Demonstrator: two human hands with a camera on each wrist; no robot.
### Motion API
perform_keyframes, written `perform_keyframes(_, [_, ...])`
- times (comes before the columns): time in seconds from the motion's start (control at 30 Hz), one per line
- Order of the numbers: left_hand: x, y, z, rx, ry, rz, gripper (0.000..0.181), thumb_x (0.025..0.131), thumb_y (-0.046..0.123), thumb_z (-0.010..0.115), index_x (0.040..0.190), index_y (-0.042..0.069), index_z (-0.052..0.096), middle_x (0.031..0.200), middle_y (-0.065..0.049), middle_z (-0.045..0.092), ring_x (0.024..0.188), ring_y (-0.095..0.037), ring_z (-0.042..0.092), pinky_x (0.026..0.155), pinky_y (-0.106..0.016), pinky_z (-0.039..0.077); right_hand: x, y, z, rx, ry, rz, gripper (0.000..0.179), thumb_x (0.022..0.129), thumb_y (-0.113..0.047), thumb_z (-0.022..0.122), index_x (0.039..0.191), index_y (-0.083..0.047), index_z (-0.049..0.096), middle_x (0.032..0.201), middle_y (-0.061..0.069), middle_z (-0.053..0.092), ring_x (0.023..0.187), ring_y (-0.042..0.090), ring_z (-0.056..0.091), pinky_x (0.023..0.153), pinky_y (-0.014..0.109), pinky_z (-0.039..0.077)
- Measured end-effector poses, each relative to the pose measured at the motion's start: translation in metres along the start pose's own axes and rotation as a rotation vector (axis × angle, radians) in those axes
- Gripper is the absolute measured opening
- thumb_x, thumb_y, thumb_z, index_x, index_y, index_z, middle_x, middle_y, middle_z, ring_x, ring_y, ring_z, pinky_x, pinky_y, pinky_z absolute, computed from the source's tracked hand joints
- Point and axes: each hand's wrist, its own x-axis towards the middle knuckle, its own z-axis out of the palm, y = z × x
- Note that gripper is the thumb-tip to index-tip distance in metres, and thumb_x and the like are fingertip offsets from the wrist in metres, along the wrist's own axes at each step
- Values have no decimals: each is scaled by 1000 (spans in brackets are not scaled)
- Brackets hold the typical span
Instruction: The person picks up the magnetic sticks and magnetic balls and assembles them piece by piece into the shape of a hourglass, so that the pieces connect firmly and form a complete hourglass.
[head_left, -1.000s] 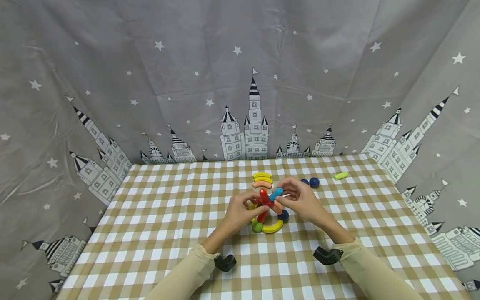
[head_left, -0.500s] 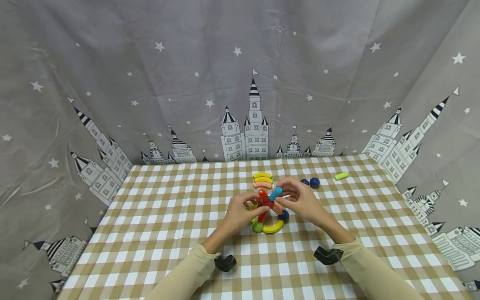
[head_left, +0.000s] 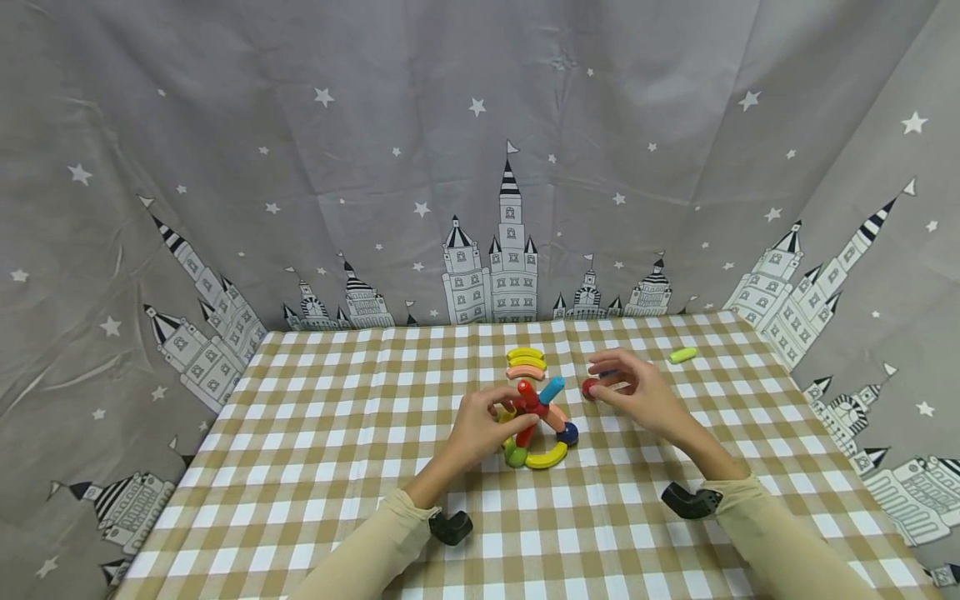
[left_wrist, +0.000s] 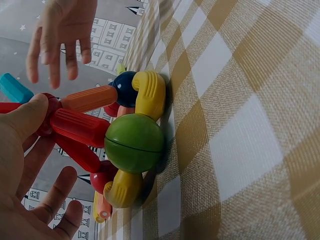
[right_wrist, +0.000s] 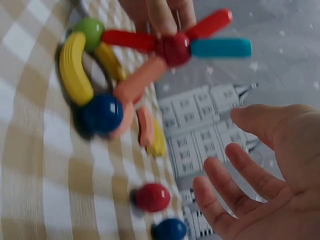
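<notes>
A toy structure of rods and balls stands on the table. My left hand (head_left: pixel 483 425) pinches the red ball (right_wrist: pixel 173 49) at its top. From that ball a red rod (head_left: pixel 527 390) and a blue rod (head_left: pixel 552 389) point upward. Red and orange rods slope down to a base ring with a green ball (left_wrist: pixel 134 143), a dark blue ball (head_left: pixel 567 433) and curved yellow pieces (head_left: pixel 546 456). My right hand (head_left: pixel 645 398) has its fingers spread, holding nothing. In the right wrist view it is apart from a loose red ball (right_wrist: pixel 152 197) and a loose blue ball (right_wrist: pixel 170 230).
Behind the structure lie yellow curved pieces (head_left: pixel 525 353) and an orange curved piece (head_left: pixel 526 372). A light green rod (head_left: pixel 682 355) lies at the back right. A checked cloth (head_left: pixel 315 433) covers the table, with a grey castle-print curtain (head_left: pixel 375 100) behind.
My right hand has left the blue rod and moved right toward the loose balls. The left hand keeps its pinch, and the structure stays in place.
</notes>
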Motion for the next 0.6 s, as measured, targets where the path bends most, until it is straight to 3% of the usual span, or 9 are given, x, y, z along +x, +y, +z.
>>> perform_keyframes(0.4, [1, 0, 1, -18, -1, -16, 23, 86, 27, 86, 105, 19, 77, 94, 9, 74, 90, -27, 65, 75, -45, 53, -3, 32, -30, -189, 121, 91, 38, 96, -8, 73, 131, 0, 60, 122, 26, 67, 98, 37, 69, 74, 25, 55])
perform_keyframes(0.6, [1, 0, 1, -13, 2, -11, 23, 85, 29, 86, 105, 20, 77, 93, 10, 74, 90, -27, 65, 74, -44, 52, 5, 47, -38, -301, 172, 145, 36, 97, -13, 73, 130, -3, 63, 122, 26, 68, 96, 38, 69, 75, 36, 56])
